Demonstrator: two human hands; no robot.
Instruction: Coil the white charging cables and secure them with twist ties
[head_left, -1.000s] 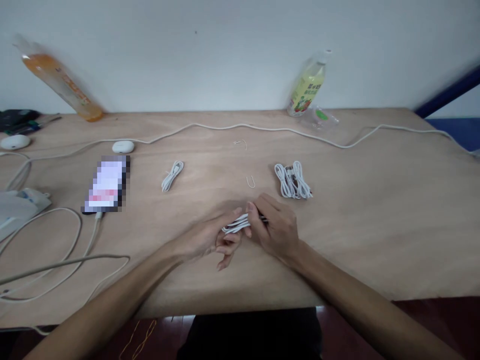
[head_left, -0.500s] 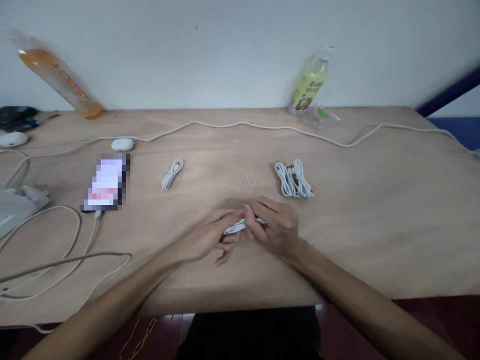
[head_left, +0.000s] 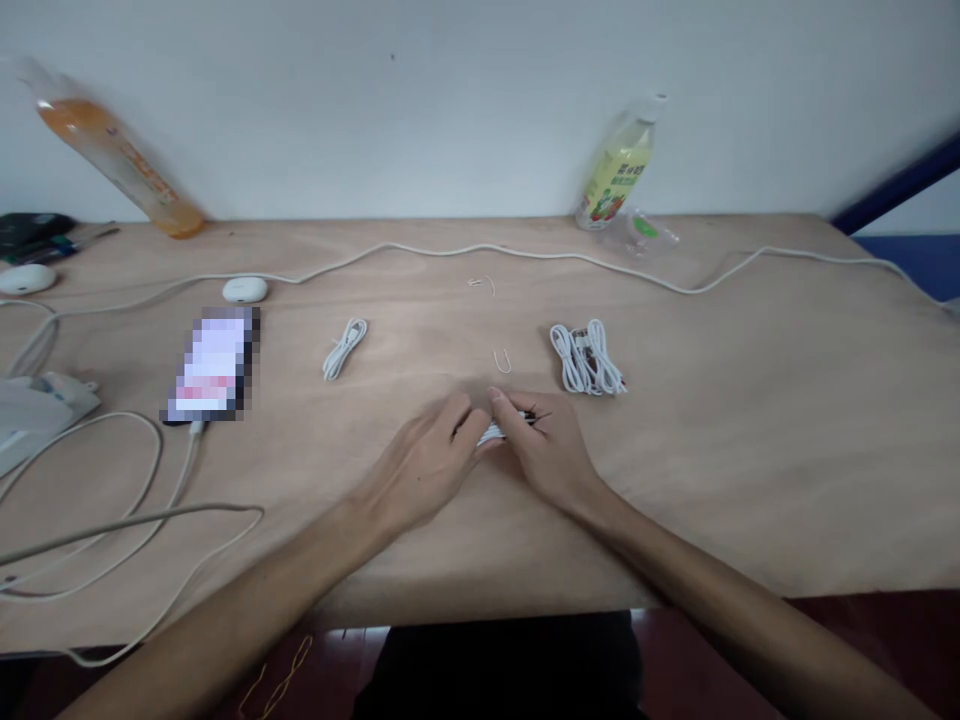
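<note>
Between my two hands, low over the middle of the table, is a folded white cable (head_left: pixel 492 433). My left hand (head_left: pixel 431 455) closes on its left end with curled fingers that hide that end. My right hand (head_left: pixel 551 440) grips the other end, thumb on top, and thin dark wire ends stick out past the thumb. Beyond the hands lies a small bent white tie (head_left: pixel 502 362), with more small white pieces (head_left: pixel 480 284) farther back. One coiled white cable (head_left: pixel 345 349) rests to the left, and a bundle of coiled white cables (head_left: pixel 587 357) to the right.
A phone (head_left: pixel 214 360) with a charging lead lies at the left, near a white earphone case (head_left: pixel 244 290) and loose cables. Along the back runs a long white cord (head_left: pixel 480 247). An orange drink bottle (head_left: pixel 120 165) and a yellow-green bottle (head_left: pixel 619 170) stand by the wall.
My left hand has turned over, its back now facing up and its fingers curled. My right hand has shifted its grip, showing the dark wire ends. The other things on the table stay put.
</note>
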